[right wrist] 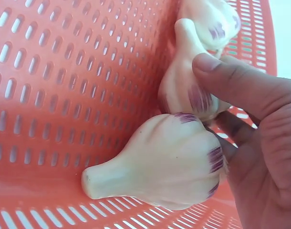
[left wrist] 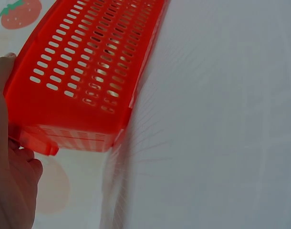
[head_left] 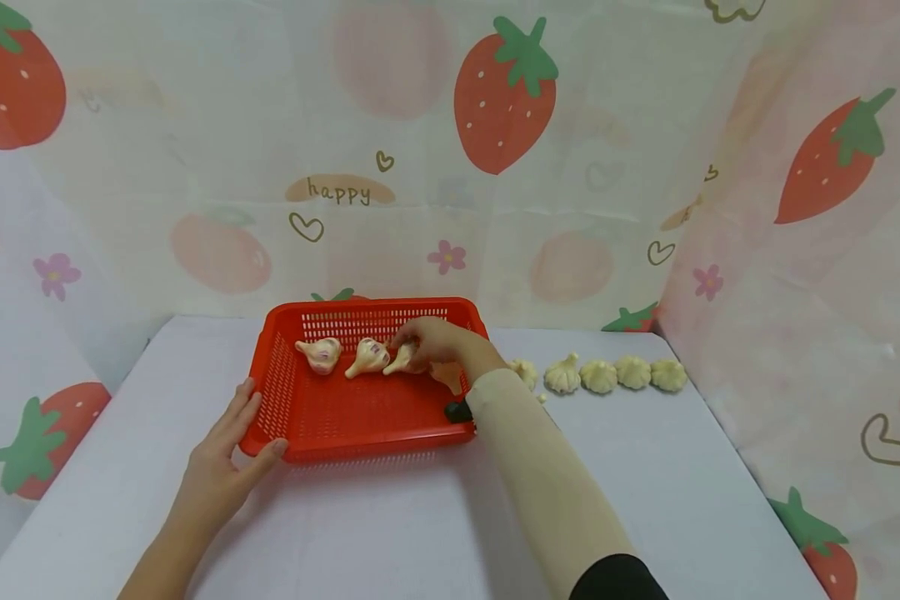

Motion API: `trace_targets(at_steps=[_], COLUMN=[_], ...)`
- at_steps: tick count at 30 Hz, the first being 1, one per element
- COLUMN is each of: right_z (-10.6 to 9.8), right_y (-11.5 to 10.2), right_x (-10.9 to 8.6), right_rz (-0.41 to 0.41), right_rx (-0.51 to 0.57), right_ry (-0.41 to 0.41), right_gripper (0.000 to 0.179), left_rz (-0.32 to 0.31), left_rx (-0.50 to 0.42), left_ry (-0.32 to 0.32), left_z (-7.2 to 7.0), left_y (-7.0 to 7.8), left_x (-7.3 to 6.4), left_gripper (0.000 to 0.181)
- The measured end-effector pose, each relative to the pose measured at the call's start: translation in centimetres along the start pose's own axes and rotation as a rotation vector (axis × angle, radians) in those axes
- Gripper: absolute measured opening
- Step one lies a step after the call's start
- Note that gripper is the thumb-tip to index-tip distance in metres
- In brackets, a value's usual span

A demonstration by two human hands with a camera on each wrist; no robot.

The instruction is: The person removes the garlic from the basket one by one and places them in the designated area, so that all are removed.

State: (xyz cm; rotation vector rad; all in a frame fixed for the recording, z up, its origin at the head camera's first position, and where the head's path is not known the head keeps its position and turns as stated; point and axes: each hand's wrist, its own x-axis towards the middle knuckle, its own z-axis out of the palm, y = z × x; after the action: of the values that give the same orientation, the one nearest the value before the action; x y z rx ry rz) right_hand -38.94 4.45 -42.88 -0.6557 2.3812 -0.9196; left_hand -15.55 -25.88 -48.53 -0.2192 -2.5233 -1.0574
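My left hand (head_left: 221, 467) grips the front left corner of a red plastic basket (head_left: 375, 425), with fingers along its left side and thumb at the front. In the left wrist view, fingers curl below the basket's rim (left wrist: 28, 86). Over the basket's right part, my right hand (head_left: 435, 342) pinches a garlic bulb (right wrist: 188, 86) between thumb and fingers; the fingertips are partly hidden behind it. A purple-streaked garlic bulb (right wrist: 160, 162) lies close beside the pinched one. Farther left in the basket are another garlic bulb (head_left: 368, 357) and the leftmost garlic bulb (head_left: 321, 357).
Right of the basket, several pale garlic bulbs (head_left: 598, 377) stand in a row on the white tablecloth (head_left: 690, 492); my right forearm partly covers the row's near end. A strawberry-print backdrop (head_left: 420, 150) rises behind the table and at its sides.
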Motion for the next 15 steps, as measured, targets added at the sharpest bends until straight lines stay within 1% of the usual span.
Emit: trace_targets(at_steps=[3,8,10,15], right_z=[-0.02,-0.11,-0.12,-0.23], right_y=[0.04,0.0,0.02,0.15], right_x=[0.05,-0.01,-0.03,-0.16], right_rz=[-0.012,-0.021,-0.024,0.005], right_rx=[-0.017,-0.053,-0.057,-0.015], right_ry=[-0.007,-0.006,-0.008,-0.023], right_gripper=[0.043,0.042,0.041,0.035], left_rz=[0.005,-0.019,-0.019,-0.021], left_rx=[-0.002,0.006,0.005,0.007], left_ry=[0.001,-0.012,-0.01,-0.01], left_z=[0.01,-0.06,-0.07,-0.03], left_y=[-0.07,-0.09,-0.13,-0.14], left_x=[0.03,-0.02,-0.03,0.06], left_gripper=[0.082,0.082,0.082,0.082])
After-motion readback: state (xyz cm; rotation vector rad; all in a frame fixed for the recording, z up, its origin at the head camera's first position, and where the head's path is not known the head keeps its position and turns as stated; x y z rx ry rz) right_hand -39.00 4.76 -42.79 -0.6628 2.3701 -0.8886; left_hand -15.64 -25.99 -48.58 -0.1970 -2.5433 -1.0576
